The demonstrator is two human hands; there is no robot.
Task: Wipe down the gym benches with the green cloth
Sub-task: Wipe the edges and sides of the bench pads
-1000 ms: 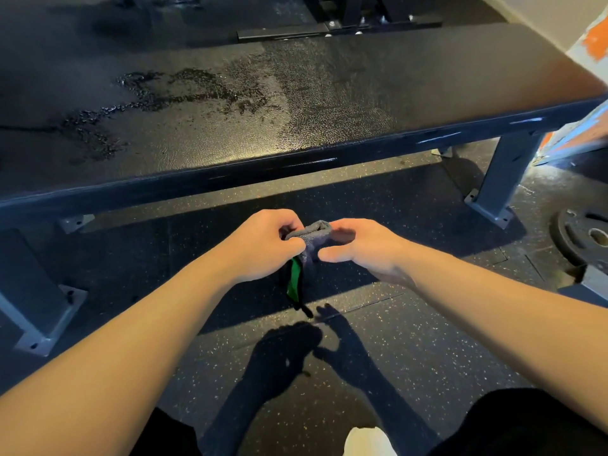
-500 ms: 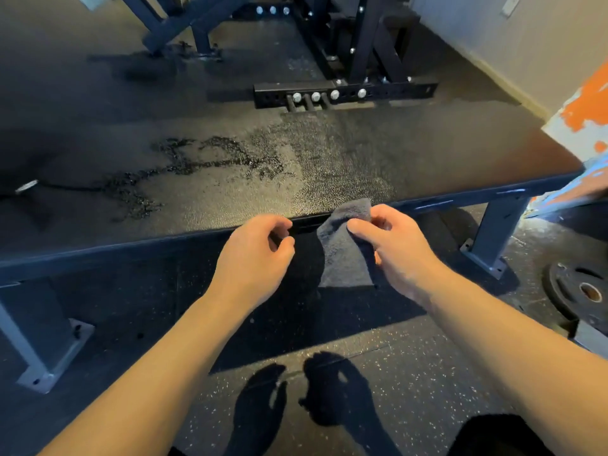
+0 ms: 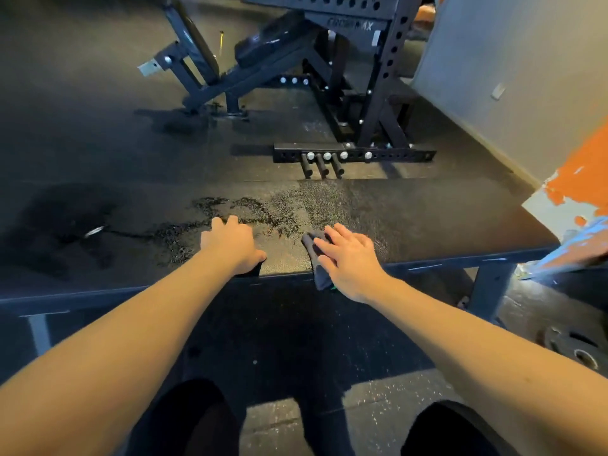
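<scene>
From my remote seat I see both hands down on the black padded table [image 3: 427, 225] in front of me. My right hand [image 3: 348, 258] lies palm down with its fingers straight and slightly fanned, pressing the cloth [image 3: 318, 274] flat against the top near the front edge. The cloth shows mostly grey from here, with a sliver of green at its lowest corner, and its near end hangs just over the table's edge. My left hand [image 3: 230, 245] rests palm down on bare padding, well apart from the cloth, fingers extended forward and thumb close to the front edge; it holds nothing. Just beyond its fingertips a wet, beaded patch [image 3: 237, 207] spreads across the surface. Past the table stands a black steel rack [image 3: 371, 93] with an incline bench [image 3: 263, 51] beside it. A weight plate [image 3: 575, 350] lies on the speckled floor [image 3: 296, 416] at lower right.
</scene>
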